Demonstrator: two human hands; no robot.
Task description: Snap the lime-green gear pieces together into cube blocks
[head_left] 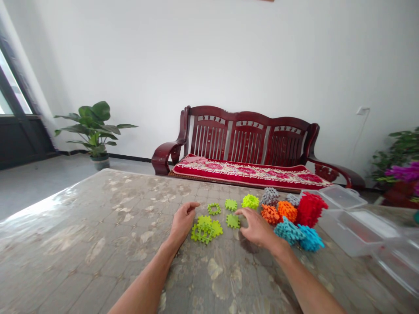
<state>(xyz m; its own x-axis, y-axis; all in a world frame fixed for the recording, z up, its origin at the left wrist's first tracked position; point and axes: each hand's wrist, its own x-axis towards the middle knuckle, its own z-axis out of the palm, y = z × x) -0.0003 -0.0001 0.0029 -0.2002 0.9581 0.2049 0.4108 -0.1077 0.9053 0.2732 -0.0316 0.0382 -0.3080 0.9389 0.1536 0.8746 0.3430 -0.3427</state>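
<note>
Lime-green interlocking plastic pieces lie on the table [98, 226]. A joined cluster of green pieces [206, 230] sits between my hands. My left hand [182, 221] rests just left of it, fingers curled, holding nothing I can see. My right hand [257, 227] reaches toward a flat green square piece [232, 221], fingertips at its edge. Further back lie an open green frame piece [214, 209], another flat green piece [231, 204] and a stacked green block [250, 201].
Right of my right hand are stacks of orange [279, 213], red [309, 208], grey [270, 196] and teal pieces [296, 235]. Clear plastic boxes [356, 226] stand at the right edge. A red wooden bench [248, 148] and potted plants [94, 131] stand beyond the table.
</note>
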